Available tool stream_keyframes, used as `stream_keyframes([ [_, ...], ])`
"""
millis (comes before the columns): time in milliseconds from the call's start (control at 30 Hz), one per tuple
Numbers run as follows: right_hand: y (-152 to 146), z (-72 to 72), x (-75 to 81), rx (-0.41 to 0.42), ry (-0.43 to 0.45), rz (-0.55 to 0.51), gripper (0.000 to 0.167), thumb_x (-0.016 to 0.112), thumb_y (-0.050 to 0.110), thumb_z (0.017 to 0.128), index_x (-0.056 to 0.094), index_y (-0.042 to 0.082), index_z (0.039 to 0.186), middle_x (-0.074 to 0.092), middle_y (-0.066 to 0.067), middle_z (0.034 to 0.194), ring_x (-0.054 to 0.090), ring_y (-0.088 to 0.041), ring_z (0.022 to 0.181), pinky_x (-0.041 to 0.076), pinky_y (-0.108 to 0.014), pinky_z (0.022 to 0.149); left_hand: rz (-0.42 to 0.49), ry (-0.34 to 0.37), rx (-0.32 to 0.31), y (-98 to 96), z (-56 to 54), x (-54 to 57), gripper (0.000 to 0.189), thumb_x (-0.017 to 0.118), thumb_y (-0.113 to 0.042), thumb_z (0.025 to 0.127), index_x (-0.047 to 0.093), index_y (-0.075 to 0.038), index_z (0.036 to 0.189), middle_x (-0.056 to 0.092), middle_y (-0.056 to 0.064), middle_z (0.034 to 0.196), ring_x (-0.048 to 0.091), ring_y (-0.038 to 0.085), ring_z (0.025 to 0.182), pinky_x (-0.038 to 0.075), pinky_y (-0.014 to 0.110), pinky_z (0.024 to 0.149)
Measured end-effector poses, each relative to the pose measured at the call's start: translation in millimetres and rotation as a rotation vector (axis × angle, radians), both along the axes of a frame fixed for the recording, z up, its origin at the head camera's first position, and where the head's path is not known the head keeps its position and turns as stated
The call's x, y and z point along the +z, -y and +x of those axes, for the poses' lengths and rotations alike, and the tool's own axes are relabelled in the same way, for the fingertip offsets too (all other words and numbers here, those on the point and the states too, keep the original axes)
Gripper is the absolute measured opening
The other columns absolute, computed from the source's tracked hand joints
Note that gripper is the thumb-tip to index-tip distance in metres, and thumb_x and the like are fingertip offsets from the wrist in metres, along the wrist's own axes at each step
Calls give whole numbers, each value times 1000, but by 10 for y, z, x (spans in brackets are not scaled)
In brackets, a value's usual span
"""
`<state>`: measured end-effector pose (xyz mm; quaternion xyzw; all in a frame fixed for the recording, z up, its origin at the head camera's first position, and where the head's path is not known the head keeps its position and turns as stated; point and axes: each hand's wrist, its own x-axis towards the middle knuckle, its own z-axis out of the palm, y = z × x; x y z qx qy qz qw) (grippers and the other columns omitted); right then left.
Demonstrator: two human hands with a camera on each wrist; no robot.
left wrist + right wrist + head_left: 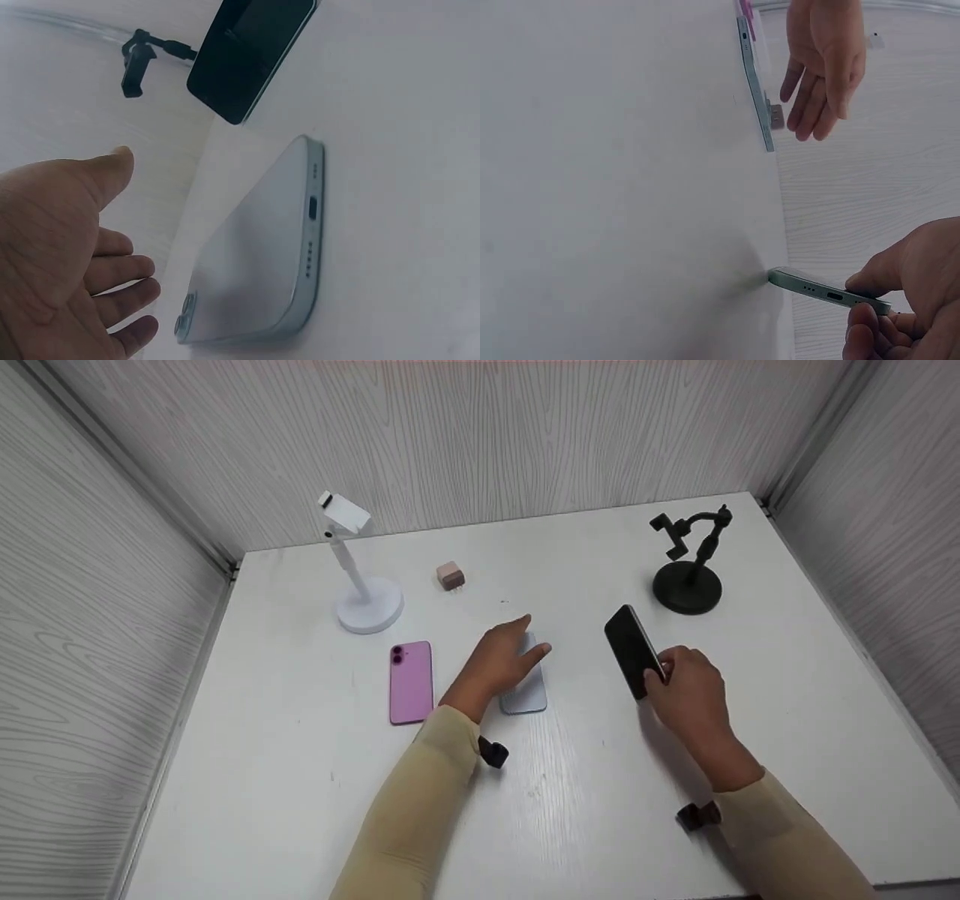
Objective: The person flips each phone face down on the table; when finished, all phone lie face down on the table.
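Observation:
My right hand (691, 690) grips a smartphone (628, 649) by its edge, thumb on one side and fingers on the other. Its dark screen shows in the head view, and the phone is tilted up off the table. Over a pale blue smartphone (527, 699) hangs my left hand (501, 664), fingers extended and thumb apart. In the left wrist view that pale phone (251, 255) lies back up, its charging port toward the camera, and the left hand (56, 255) is beside it, holding nothing. A pink smartphone (412, 686) lies back up to the left.
At the back left stands a white phone stand (370, 606). A black phone stand (687, 589) with a bent arm is at the back right. Between them sits a small brown block (451, 576). Grey wood-grain panels (525, 435) wall in the white table (285, 780).

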<state>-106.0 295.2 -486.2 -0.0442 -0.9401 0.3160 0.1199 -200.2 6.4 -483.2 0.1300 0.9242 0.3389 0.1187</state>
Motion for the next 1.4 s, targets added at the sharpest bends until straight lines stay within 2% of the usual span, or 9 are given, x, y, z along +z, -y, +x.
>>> stream_keyframes([
  [100,8,13,-5,-4,1,8,29,71,16,102,71,-9,118,67,-20,97,65,-36,88,51,-52,78,-1,-4,-3,-138,-9,17,76,61,-53,110,39,-12,170,46,12,172,39,29,163,32,44,135],
  [200,19,19,-1,-6,4,13,30,70,16,102,71,-9,118,66,-20,96,64,-36,88,51,-51,78,9,-19,29,-289,-27,42,73,61,-53,110,43,-14,169,50,11,170,42,29,161,35,44,133],
  [400,37,24,10,-7,16,16,31,70,17,102,70,-8,119,65,-18,96,63,-34,86,49,-47,76,101,-64,85,-601,-48,115,69,64,-54,108,52,-15,164,57,7,165,48,27,158,40,41,130],
  [667,46,36,17,-6,41,21,32,69,18,103,69,-9,121,64,-18,96,62,-32,84,48,-42,73,108,-63,59,-931,-40,155,69,66,-56,107,56,-16,162,63,2,159,54,22,152,45,37,126],
  [1067,60,66,-8,13,26,42,30,70,17,101,69,-8,118,66,-19,95,64,-33,83,50,-47,74,94,-20,34,-1102,-62,35,73,63,-57,107,49,-16,166,56,6,165,50,23,156,42,36,128],
  [1200,70,80,-12,19,16,36,27,70,18,101,70,-6,113,65,-16,92,62,-32,82,49,-45,73,105,4,33,-1127,-70,3,72,63,-58,107,48,-20,167,55,4,167,49,22,157,42,36,128],
  [1400,79,102,-5,28,34,28,26,71,16,101,70,-6,115,65,-16,92,62,-31,81,48,-42,73,141,41,23,-1151,-80,-33,75,66,-58,106,43,-26,170,50,2,170,47,21,158,41,37,129],
])
